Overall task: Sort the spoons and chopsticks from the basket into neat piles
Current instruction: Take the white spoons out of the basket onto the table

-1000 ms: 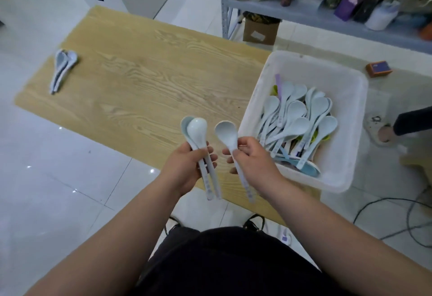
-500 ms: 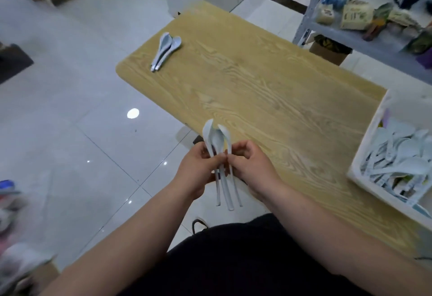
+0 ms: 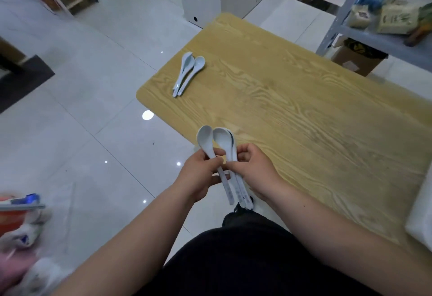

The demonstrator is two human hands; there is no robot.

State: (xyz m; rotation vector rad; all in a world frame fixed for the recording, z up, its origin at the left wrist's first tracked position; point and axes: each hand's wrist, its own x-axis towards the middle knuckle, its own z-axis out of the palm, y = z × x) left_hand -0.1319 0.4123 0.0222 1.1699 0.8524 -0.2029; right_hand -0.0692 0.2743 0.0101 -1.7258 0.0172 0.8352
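My left hand (image 3: 198, 176) pinches one spoon (image 3: 205, 140), my right hand (image 3: 256, 171) grips stacked spoons (image 3: 224, 141) beside it (spoon pile (image 3: 187, 73) at eleven o'clock).

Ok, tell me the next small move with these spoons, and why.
Probably bring the spoon in the left hand onto the pair in the right hand so all three nest: their bowls sit side by side, not yet stacked. The pile on the table awaits them.
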